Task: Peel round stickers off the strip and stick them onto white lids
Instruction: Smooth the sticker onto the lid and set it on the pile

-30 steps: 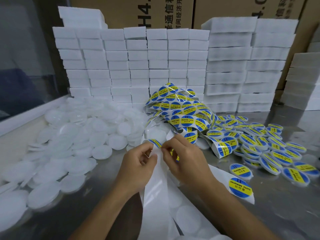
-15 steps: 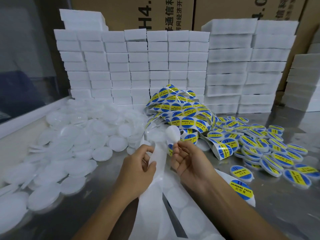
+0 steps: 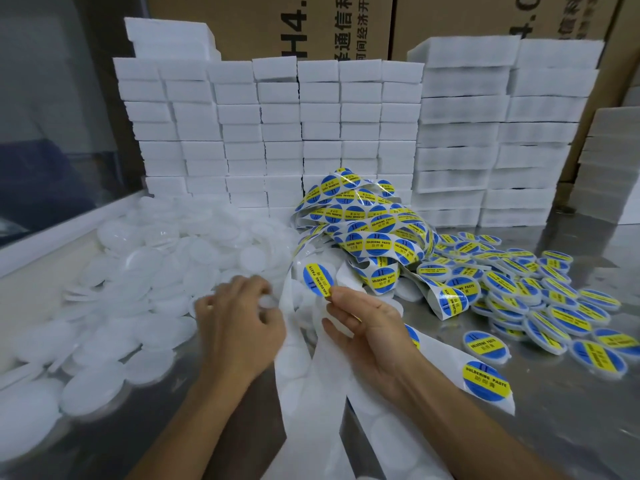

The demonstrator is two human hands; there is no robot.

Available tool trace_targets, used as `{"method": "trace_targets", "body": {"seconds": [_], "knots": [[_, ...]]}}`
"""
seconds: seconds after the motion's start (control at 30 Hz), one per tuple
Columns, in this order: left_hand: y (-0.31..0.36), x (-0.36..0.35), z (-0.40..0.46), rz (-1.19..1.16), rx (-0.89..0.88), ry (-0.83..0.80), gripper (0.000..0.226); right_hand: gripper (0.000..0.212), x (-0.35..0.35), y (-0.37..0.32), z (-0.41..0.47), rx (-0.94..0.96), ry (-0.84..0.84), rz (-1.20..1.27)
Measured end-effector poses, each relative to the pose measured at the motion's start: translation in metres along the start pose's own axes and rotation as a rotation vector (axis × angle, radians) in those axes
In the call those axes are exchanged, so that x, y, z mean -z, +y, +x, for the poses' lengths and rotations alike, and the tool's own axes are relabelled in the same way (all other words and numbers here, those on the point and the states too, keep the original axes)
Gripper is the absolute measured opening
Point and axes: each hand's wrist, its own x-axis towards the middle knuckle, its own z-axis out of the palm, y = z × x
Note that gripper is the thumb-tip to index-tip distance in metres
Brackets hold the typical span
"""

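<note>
My right hand [image 3: 367,327] pinches the lower edge of a round blue and yellow sticker [image 3: 318,278], held up free of the white backing strip [image 3: 301,375] that runs down between my arms. The tangled strip of unpeeled stickers [image 3: 363,216] is heaped just behind it. My left hand [image 3: 239,327] is blurred, with curled fingers over the near edge of the pile of plain white lids [image 3: 138,271]. A white lid [image 3: 266,301] sits at its fingertips; whether the hand grips it is unclear.
Several lids bearing stickers [image 3: 519,289] lie spread on the metal table [image 3: 571,427] to the right. Another sticker [image 3: 486,381] sits on a strip end near my right forearm. Stacks of white foam blocks [image 3: 277,133] and cardboard boxes [image 3: 346,26] wall off the back.
The sticker came off the backing and now faces me in my right hand. My left hand let go of the strip and moved left over the white lids.
</note>
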Motion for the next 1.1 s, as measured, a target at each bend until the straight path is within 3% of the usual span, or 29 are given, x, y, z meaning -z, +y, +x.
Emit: {"method": "trace_targets", "body": {"seconds": [0.1, 0.2, 0.43, 0.63, 0.7, 0.77, 0.83, 0.93, 1.0, 1.1], "knots": [[-0.028, 0.004, 0.006, 0.324, 0.262, -0.166, 0.043, 0.018, 0.002, -0.002, -0.001, 0.011, 0.006, -0.024], [-0.049, 0.000, 0.004, 0.453, 0.323, -0.351, 0.043, 0.019, 0.003, -0.002, -0.001, 0.019, -0.005, -0.078], [-0.048, -0.009, 0.007, 0.350, 0.252, -0.285, 0.006, 0.020, 0.001, -0.002, -0.001, 0.041, 0.007, -0.105], [-0.038, -0.011, 0.006, 0.322, 0.176, -0.320, 0.010, 0.006, 0.001, -0.004, -0.002, 0.043, -0.008, -0.133], [-0.031, -0.011, 0.005, 0.241, 0.138, -0.275, 0.017, 0.009, 0.001, -0.004, -0.002, 0.051, -0.011, -0.135], [-0.026, -0.013, 0.005, 0.032, 0.120, -0.211, 0.021, 0.005, 0.000, -0.004, -0.002, 0.072, 0.005, -0.142], [-0.019, -0.016, 0.002, -0.231, 0.092, -0.151, 0.017, 0.014, 0.000, -0.005, -0.003, 0.105, 0.009, -0.141], [-0.003, -0.014, -0.004, -0.440, 0.046, -0.052, 0.022, 0.020, 0.002, -0.003, -0.003, 0.174, 0.006, -0.173], [0.007, -0.013, -0.004, -0.594, 0.101, -0.018, 0.027, 0.033, 0.002, -0.002, -0.004, 0.229, -0.001, -0.223], [0.020, -0.009, -0.002, -0.929, 0.252, -0.100, 0.020, 0.054, -0.001, 0.002, -0.004, 0.352, 0.020, -0.345]]}}
